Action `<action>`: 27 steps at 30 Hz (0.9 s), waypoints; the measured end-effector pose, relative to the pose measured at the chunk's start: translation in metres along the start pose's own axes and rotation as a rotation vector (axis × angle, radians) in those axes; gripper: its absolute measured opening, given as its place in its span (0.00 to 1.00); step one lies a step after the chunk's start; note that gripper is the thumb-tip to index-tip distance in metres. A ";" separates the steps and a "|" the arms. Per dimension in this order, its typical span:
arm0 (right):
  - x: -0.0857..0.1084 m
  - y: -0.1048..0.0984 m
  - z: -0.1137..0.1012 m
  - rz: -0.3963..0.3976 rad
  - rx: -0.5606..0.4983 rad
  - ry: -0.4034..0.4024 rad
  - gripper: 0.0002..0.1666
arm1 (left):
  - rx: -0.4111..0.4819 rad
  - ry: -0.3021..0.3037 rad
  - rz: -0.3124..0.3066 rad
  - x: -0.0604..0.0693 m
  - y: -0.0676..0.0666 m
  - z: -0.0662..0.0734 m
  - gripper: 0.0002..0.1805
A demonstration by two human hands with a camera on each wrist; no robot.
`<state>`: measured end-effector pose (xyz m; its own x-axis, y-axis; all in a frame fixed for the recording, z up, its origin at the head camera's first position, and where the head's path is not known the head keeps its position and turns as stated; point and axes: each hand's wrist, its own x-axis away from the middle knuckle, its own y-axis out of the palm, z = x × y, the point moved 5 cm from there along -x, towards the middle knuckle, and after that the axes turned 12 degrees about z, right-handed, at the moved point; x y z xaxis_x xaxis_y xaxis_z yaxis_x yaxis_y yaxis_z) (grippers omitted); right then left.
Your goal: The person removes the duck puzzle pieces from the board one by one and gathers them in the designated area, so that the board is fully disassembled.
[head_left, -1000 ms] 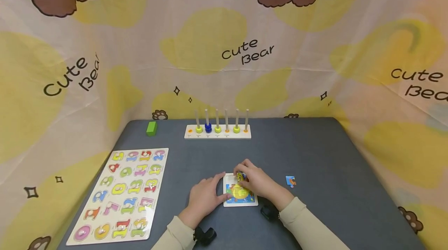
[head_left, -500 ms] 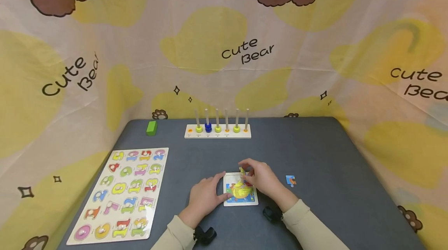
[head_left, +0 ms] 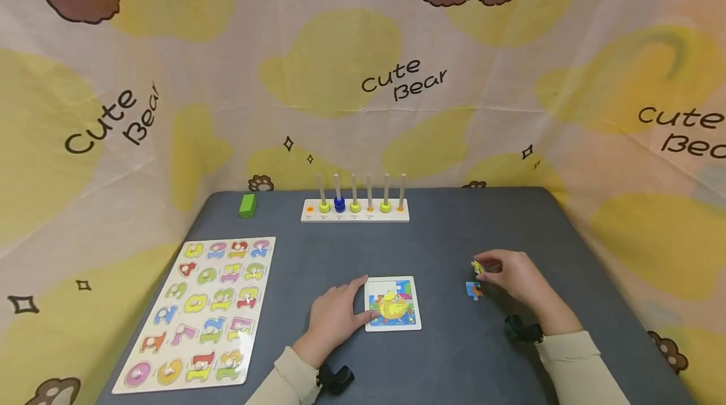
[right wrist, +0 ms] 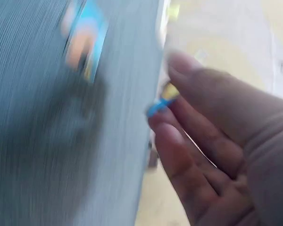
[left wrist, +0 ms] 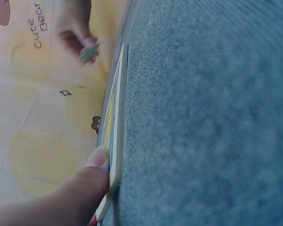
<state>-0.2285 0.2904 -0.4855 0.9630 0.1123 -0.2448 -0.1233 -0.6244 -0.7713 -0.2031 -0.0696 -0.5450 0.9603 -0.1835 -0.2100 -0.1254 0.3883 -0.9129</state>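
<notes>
In the head view, a small square jigsaw puzzle (head_left: 392,325) with a yellow picture on blue lies in its white frame; a white gap shows in its upper left. My left hand (head_left: 336,313) rests at its left side, thumb on its face and index finger reaching the top left corner. The left wrist view shows the thumb (left wrist: 96,165) pressing on the board. To the right, my right hand (head_left: 513,276) pinches a yellow-and-blue puzzle piece (head_left: 477,267) between thumb and fingers, raised off the table. Just below it lies a loose blue-and-orange puzzle piece (head_left: 473,291).
A white number puzzle board (head_left: 249,304) with colourful numerals lies on the left. A peg counting stand (head_left: 354,217) with rings and a green block (head_left: 247,206) are along the back of the grey table (head_left: 454,354). A printed cloth hangs behind.
The right hand has lifted the yellow piece out of the puzzle and carried it right, over beside the loose piece. The left hand stays at the puzzle's left side.
</notes>
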 end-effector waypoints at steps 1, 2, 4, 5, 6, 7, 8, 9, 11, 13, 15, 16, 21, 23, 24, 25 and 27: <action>0.003 -0.005 0.008 -0.006 0.026 -0.008 0.22 | -0.001 -0.004 -0.002 0.000 0.000 0.000 0.46; 0.005 -0.010 0.015 -0.020 0.048 -0.024 0.20 | -0.003 -0.003 -0.002 0.000 0.000 0.000 0.46; 0.011 -0.016 0.027 -0.043 0.086 -0.053 0.19 | -0.006 -0.001 -0.004 -0.001 0.000 0.000 0.46; 0.013 -0.017 0.032 -0.057 0.100 -0.066 0.18 | -0.007 0.000 -0.006 -0.001 -0.001 -0.001 0.46; 0.015 -0.018 0.036 -0.069 0.112 -0.080 0.18 | -0.007 -0.001 -0.009 -0.001 -0.001 -0.001 0.46; 0.017 -0.018 0.040 -0.080 0.115 -0.099 0.18 | -0.007 0.000 -0.011 -0.001 -0.001 -0.001 0.46; 0.018 -0.018 0.043 -0.091 0.113 -0.113 0.17 | -0.009 0.000 -0.012 -0.001 -0.001 -0.001 0.46; 0.019 -0.017 0.046 -0.094 0.109 -0.124 0.17 | -0.010 0.000 -0.013 -0.001 -0.001 -0.001 0.46; 0.020 -0.015 0.048 -0.101 0.098 -0.148 0.17 | -0.013 -0.001 -0.014 0.000 -0.001 -0.002 0.46; 0.020 -0.014 0.048 -0.110 0.083 -0.178 0.17 | -0.015 0.002 -0.010 0.000 -0.001 -0.002 0.46; 0.020 -0.013 0.048 -0.120 0.075 -0.208 0.17 | -0.013 0.002 -0.007 0.001 0.000 -0.002 0.46; 0.020 -0.013 0.047 -0.128 0.073 -0.220 0.18 | -0.012 0.001 -0.007 0.001 0.000 -0.002 0.46; 0.020 -0.011 0.047 -0.157 0.082 -0.225 0.19 | -0.011 -0.003 -0.015 0.001 0.000 -0.002 0.46; 0.019 -0.011 0.047 -0.159 0.093 -0.212 0.20 | -0.010 0.001 -0.017 0.000 0.001 -0.002 0.46; 0.019 -0.012 0.046 -0.159 0.108 -0.210 0.21 | -0.008 0.003 -0.019 0.000 0.001 -0.001 0.46; 0.019 -0.012 0.044 -0.155 0.123 -0.206 0.23 | -0.005 0.005 -0.019 0.000 0.001 -0.001 0.46; 0.018 -0.014 0.034 -0.139 0.157 -0.210 0.29 | -0.002 0.007 -0.022 0.000 0.001 -0.001 0.45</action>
<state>-0.2179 0.3273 -0.4995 0.9048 0.3559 -0.2339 -0.0451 -0.4661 -0.8836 -0.2036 -0.0701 -0.5466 0.9611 -0.1981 -0.1925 -0.1051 0.3823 -0.9181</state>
